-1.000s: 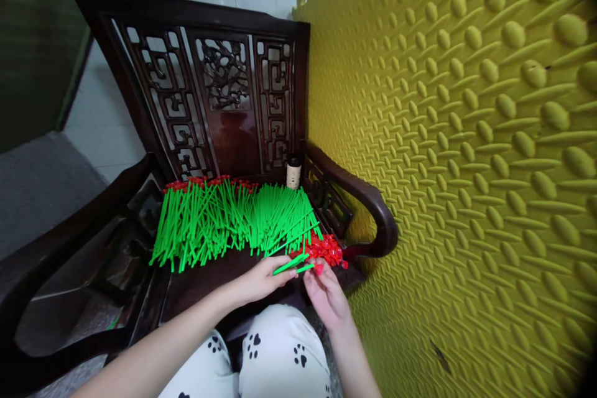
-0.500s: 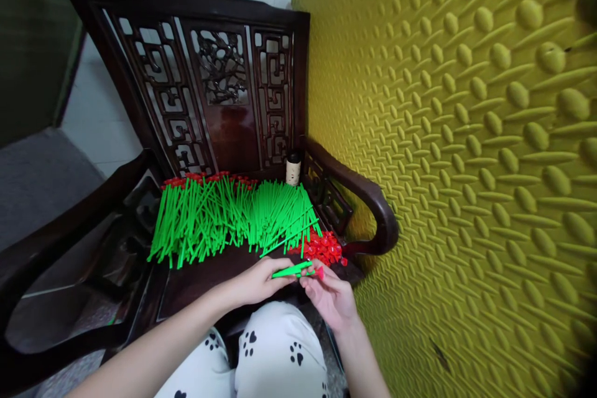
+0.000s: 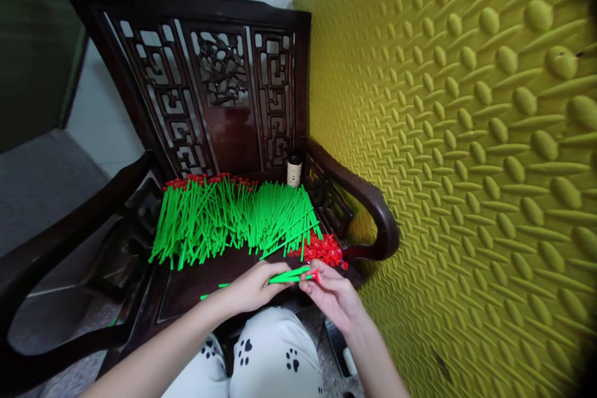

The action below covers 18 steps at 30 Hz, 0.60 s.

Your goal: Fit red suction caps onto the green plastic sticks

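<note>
— Head view first. Anything hidden or cut off?

— Plenty. Forearms cut off at the bottom edge. Far ends of the piled green sticks [image 3: 233, 217] partly buried under one another; red caps showing only along the back of the left part of the pile. Small dark thing on the floor [image 3: 339, 341] beside the right wrist, too unclear to name. Label on the little bottle [image 3: 293, 170] at the back corner of the chair seat [image 3: 196, 286], unreadable.

— The hands?

— Left hand [image 3: 254, 286] curled closed around a few green sticks [image 3: 289, 275], thumb on top, fingers wrapped under. Right hand [image 3: 333, 295] nearly closed, fingertips [image 3: 308, 286] pinched on a small red cap [image 3: 316, 274] at the sticks' right end. Whether the cap sits fully on a stick, impossible to tell. Hands almost touching, just above the front edge of the seat, over knees in white trousers with paw prints [image 3: 261, 354].

— And the held sticks, pointing which way?

— Long axis lying nearly level, running left to right, right end tilted slightly up toward the loose red caps [image 3: 321, 250]. Left ends poking out behind the left wrist near [image 3: 212, 291]. Big pile lying the other way, front to back on the seat, just beyond the hands. Yellow bumpy mat [image 3: 466, 137] upright along the right.
</note>
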Tool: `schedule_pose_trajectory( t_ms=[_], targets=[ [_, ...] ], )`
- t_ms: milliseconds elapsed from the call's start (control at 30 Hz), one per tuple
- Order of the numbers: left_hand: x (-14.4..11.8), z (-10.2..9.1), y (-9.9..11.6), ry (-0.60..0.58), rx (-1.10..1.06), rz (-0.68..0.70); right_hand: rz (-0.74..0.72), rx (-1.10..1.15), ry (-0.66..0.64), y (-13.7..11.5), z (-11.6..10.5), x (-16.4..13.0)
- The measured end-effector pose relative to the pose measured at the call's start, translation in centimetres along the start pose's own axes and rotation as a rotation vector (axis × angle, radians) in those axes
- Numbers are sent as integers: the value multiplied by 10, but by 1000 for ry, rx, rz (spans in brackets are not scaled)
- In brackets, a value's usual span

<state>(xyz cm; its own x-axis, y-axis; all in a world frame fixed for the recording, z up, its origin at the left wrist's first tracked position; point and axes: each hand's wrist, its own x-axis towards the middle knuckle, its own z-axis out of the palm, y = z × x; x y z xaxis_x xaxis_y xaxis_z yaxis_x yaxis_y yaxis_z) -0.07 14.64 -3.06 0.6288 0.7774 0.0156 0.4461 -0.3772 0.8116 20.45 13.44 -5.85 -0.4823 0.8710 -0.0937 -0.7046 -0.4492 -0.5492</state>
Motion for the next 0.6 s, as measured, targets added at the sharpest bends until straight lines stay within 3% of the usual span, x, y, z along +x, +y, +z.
schedule_pose_trajectory(
  t_ms=[600],
  targets=[
    [-10,-7,-1,57,-34,-40,33,139,43,16,-7,10]
  ],
)
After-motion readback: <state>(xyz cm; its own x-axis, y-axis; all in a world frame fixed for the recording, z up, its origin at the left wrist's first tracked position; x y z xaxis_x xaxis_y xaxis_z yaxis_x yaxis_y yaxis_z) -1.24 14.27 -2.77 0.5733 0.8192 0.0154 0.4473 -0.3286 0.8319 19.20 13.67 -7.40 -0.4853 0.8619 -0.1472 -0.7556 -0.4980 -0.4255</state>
